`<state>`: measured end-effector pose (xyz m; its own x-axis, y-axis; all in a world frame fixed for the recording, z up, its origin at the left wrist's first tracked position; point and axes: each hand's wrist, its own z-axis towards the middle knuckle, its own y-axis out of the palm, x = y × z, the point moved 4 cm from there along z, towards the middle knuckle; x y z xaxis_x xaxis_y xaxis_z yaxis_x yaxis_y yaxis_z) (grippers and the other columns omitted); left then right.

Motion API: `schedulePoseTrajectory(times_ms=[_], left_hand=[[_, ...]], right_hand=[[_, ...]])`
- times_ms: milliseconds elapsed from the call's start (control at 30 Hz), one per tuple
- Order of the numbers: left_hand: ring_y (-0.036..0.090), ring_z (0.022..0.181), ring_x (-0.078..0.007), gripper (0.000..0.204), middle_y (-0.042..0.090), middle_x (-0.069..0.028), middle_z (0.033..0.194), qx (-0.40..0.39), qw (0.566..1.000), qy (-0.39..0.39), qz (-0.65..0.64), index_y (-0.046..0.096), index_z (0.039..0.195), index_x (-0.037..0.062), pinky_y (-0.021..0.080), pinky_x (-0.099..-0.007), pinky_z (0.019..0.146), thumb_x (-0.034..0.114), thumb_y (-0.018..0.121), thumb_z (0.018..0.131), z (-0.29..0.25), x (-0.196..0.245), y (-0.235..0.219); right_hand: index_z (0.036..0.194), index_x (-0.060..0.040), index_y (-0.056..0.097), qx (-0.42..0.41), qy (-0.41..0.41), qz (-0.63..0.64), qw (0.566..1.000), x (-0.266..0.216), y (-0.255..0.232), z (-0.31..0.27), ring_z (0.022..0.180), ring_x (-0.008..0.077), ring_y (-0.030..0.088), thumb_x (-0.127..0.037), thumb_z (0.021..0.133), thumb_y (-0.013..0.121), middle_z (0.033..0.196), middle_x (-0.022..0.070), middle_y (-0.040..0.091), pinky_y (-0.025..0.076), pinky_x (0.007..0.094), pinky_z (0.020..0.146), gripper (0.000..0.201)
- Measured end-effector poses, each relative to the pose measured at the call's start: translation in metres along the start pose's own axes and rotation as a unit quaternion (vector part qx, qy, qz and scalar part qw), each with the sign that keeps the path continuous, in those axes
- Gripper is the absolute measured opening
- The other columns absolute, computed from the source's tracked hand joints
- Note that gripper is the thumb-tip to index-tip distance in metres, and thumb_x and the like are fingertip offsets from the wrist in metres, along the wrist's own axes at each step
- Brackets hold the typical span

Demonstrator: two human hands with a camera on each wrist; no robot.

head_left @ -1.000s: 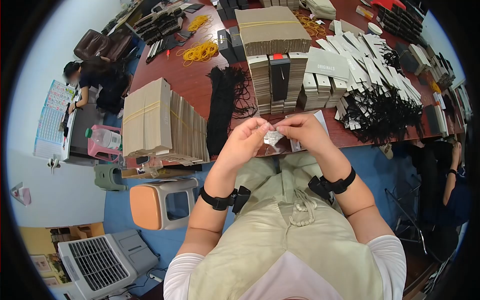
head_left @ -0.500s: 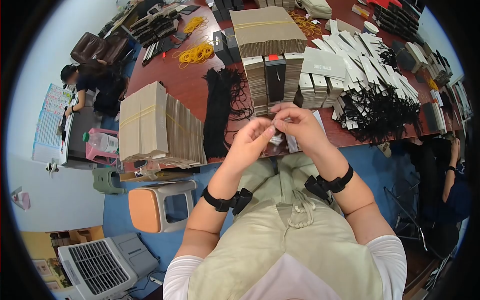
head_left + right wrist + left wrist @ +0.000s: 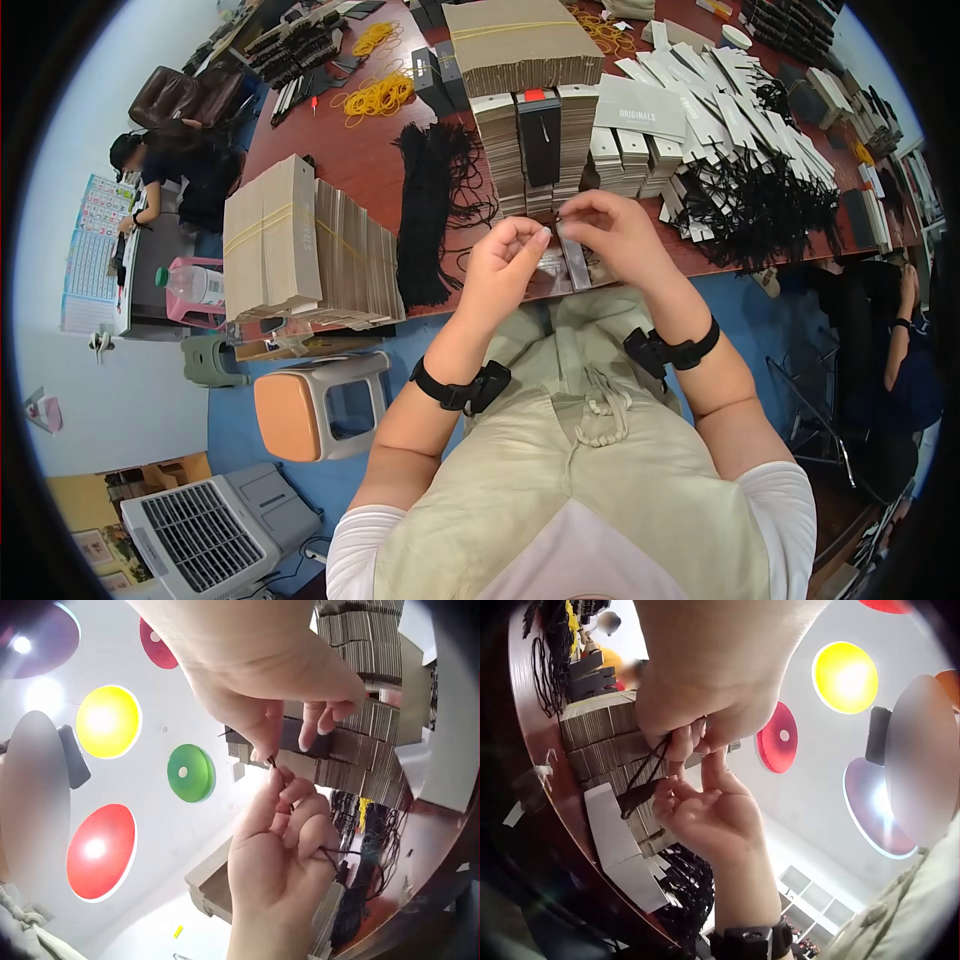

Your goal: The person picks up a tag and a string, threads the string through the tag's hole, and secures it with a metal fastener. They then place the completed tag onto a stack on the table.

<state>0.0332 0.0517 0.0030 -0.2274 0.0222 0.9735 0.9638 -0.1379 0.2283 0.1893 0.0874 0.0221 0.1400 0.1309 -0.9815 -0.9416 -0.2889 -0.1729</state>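
Both hands pinch a thin black cord: left hand and right hand meet at centre frame, above the table edge. Risk: cord slipping from the fingertips, because the pinch is shallow.

This looks like a small packaging or hang-tag assembly workshop. A long dark red wooden worktable fills the upper half of the head view, loaded with banded stacks of brown cardboard sheets, piles of white paper tags, a bundle of black cords and loose yellow rubber bands. At the upper left another seated worker bends over a side desk.
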Motion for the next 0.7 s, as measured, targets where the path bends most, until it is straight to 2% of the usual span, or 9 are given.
schedulePoseTrajectory(times_ms=[67,167,267,367,467,567,633,700], left_hand=[[0.043,0.061,0.0007,0.008,0.052,0.0062,0.071,0.011,1.0,0.006,0.005,0.057,0.09,0.0016,0.035,-0.015,0.055,0.009,0.059,0.087,-0.001,0.001,-0.005],[0.044,0.062,0.0006,0.008,0.052,0.006,0.07,0.018,1.0,-0.003,0.013,0.058,0.09,0.0016,0.035,-0.015,0.055,0.008,0.059,0.087,-0.004,-0.001,-0.008],[0.032,0.052,0.0013,0.007,0.044,0.0089,0.063,0.023,1.0,0.003,-0.001,0.059,0.088,0.004,0.023,-0.0158,0.046,0.011,0.06,0.087,-0.002,-0.003,-0.003],[0.033,0.053,0.0014,0.007,0.044,0.0091,0.063,0.024,0.999,-0.023,-0.029,0.059,0.088,0.0042,0.023,-0.0162,0.045,0.011,0.06,0.087,-0.004,0.001,-0.001],[0.04,0.054,0.001,0.009,0.051,0.006,0.069,0.01,1.0,-0.013,-0.02,0.058,0.091,0.0023,0.029,-0.0155,0.046,0.01,0.059,0.087,-0.005,0.0,-0.007],[0.035,0.052,0.0012,0.01,0.048,0.0067,0.068,-0.014,0.989,-0.062,-0.131,0.058,0.092,0.0027,0.025,-0.0152,0.045,0.011,0.059,0.087,-0.005,-0.006,-0.01],[0.033,0.051,0.0012,0.01,0.047,0.0071,0.067,-0.013,0.99,-0.059,-0.125,0.058,0.093,0.0033,0.023,-0.0154,0.044,0.011,0.059,0.087,-0.005,-0.004,-0.006],[0.033,0.051,0.0012,0.01,0.047,0.0073,0.066,-0.016,0.991,-0.056,-0.12,0.058,0.093,0.0039,0.022,-0.0154,0.044,0.012,0.06,0.087,-0.006,-0.003,-0.004]], right_hand=[[0.075,-0.0007,0.064,-0.018,-0.029,-0.254,0.967,0.006,-0.014,-0.006,0.067,0.0227,0.06,0.0,0.067,0.065,0.071,0.0106,0.062,0.048,0.0319,0.063,0.008],[0.069,-0.0016,0.062,-0.091,-0.027,-0.378,0.921,0.037,-0.015,-0.008,0.069,0.0304,0.06,0.003,0.061,0.061,0.073,0.0158,0.06,0.048,0.0365,0.064,0.01],[0.067,-0.0023,0.062,-0.089,-0.034,-0.39,0.916,0.041,-0.009,-0.006,0.069,0.0298,0.06,0.004,0.061,0.058,0.068,0.0137,0.06,0.047,0.0372,0.063,0.01],[0.069,-0.0024,0.061,-0.123,-0.1,-0.425,0.891,0.039,-0.009,-0.006,0.068,0.0305,0.06,0.002,0.062,0.058,0.069,0.0137,0.061,0.047,0.0382,0.063,0.009],[0.078,-0.0035,0.063,-0.064,-0.077,-0.374,0.922,0.017,-0.015,-0.004,0.069,0.0257,0.061,0.002,0.065,0.06,0.072,0.0119,0.062,0.047,0.0352,0.062,0.014],[0.087,-0.004,0.063,-0.013,-0.048,-0.128,0.991,-0.002,-0.014,-0.005,0.07,0.0178,0.06,0.001,0.072,0.062,0.078,0.009,0.064,0.046,0.0303,0.061,0.015],[0.09,-0.0025,0.063,-0.035,0.015,0.04,0.998,0.002,-0.012,-0.004,0.071,0.014,0.059,-0.002,0.076,0.063,0.082,0.0078,0.065,0.045,0.0275,0.06,0.014],[0.09,-0.0013,0.063,-0.046,0.074,0.181,0.98,0.002,-0.007,-0.003,0.073,0.0121,0.057,-0.004,0.08,0.063,0.089,0.0091,0.064,0.045,0.0258,0.061,0.011]])
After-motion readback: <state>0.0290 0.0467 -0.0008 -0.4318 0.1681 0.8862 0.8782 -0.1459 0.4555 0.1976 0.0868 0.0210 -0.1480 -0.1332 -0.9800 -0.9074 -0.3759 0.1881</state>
